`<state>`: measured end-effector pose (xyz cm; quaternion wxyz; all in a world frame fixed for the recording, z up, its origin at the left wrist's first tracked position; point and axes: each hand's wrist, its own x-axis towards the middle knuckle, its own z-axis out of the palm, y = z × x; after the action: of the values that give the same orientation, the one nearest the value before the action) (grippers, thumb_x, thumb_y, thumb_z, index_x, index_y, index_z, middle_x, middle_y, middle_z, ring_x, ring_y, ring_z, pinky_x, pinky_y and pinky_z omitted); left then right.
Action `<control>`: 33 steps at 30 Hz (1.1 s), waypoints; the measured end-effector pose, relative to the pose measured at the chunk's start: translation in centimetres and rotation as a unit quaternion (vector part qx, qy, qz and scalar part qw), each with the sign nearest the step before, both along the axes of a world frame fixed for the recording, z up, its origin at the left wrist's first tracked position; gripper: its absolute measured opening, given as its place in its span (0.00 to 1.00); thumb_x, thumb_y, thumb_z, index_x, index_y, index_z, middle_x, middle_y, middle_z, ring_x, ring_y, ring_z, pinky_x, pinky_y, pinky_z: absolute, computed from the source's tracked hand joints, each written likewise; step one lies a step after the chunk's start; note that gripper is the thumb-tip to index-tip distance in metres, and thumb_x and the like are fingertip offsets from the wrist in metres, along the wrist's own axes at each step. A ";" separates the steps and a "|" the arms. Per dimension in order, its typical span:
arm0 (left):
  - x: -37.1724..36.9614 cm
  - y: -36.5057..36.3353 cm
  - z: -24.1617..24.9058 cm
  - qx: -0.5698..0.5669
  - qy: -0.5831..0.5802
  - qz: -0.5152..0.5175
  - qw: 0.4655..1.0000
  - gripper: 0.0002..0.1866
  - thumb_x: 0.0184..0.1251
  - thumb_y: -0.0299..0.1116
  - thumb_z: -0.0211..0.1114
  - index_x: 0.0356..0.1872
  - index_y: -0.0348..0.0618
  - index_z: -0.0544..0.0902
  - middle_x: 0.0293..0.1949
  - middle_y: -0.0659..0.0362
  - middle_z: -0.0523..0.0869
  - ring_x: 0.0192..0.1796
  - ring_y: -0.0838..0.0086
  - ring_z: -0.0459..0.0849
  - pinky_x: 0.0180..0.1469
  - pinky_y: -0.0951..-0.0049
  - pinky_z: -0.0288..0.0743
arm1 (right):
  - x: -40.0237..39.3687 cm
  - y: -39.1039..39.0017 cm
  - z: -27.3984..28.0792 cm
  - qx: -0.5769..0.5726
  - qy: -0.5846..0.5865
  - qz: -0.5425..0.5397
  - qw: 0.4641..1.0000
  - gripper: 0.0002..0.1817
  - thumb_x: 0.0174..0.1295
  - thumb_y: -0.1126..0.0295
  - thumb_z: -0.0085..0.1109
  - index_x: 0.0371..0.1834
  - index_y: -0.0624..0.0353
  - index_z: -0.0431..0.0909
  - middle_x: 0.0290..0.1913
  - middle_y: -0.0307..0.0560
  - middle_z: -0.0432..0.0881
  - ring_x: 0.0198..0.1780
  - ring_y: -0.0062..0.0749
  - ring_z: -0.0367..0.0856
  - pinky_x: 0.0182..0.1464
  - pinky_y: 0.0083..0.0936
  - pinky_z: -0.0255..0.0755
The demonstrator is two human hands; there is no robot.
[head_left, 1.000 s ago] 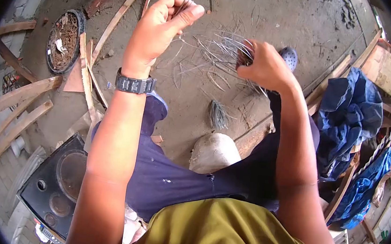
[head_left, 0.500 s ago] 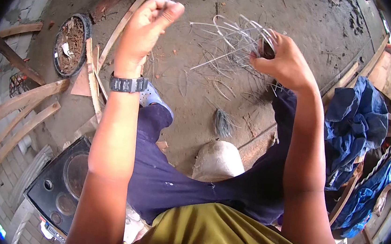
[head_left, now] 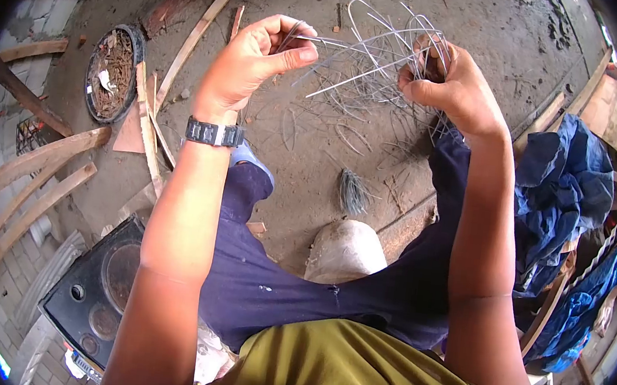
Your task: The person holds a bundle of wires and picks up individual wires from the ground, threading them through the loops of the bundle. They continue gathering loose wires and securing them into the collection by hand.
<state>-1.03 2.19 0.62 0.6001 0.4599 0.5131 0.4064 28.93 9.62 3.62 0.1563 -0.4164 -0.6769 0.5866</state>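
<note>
A loose tangle of thin grey wire (head_left: 382, 40) stretches between my two hands above the floor. My right hand (head_left: 445, 79) is closed around the bent wire lengths, which loop out past its fingers. On the other side, my left hand (head_left: 262, 58), with a dark watch at the wrist, pinches wire ends between thumb and fingers. More pieces of wire lie scattered on the ground beneath. A neat bundle of short wires (head_left: 353, 192) rests on the floor nearer my knees.
An oval tub (head_left: 139, 65) of brown scraps stands at left, beside long wooden strips (head_left: 199, 37). Curved planks (head_left: 37, 155) and a black speaker box (head_left: 87, 290) are lower left. Blue cloth (head_left: 566, 180) lies at right. A white rounded object (head_left: 347, 252) sits between my legs.
My left hand has moved slightly right and down and now pinches wire ends. The right hand still grips the wire, whose loops have shifted up and right.
</note>
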 end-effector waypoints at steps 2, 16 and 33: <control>0.5 0.1 -0.3 0.008 -0.038 0.013 0.999 0.17 0.67 0.33 0.75 0.55 0.44 0.84 0.47 0.66 0.89 0.47 0.83 0.84 0.51 0.81 0.74 | -0.1 0.1 0.2 -0.003 0.001 0.004 1.000 0.12 0.53 0.68 0.71 0.32 0.58 0.76 0.29 0.31 0.75 0.33 0.17 0.68 0.39 0.22 0.66; 0.5 0.4 -1.1 0.045 -0.014 0.041 0.998 0.07 0.73 0.35 0.69 0.43 0.44 0.85 0.40 0.64 0.87 0.41 0.80 0.84 0.44 0.76 0.76 | -0.7 0.1 0.7 -0.063 0.042 -0.006 0.997 0.16 0.45 0.65 0.70 0.35 0.61 0.82 0.31 0.36 0.83 0.33 0.18 0.77 0.39 0.17 0.70; 0.5 0.5 -1.1 -0.031 -0.383 0.194 0.903 0.11 0.78 0.39 0.60 0.45 0.40 0.82 0.43 0.56 0.86 0.50 0.65 0.85 0.54 0.64 0.77 | -4.5 -2.1 -1.3 0.056 -0.123 0.020 0.991 0.15 0.48 0.66 0.66 0.31 0.66 0.74 0.23 0.49 0.75 0.28 0.29 0.71 0.36 0.35 0.72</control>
<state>-0.53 2.74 -0.48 0.6735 0.1415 0.3355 0.6432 24.46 7.52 2.36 0.0829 -0.4623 -0.7312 0.4948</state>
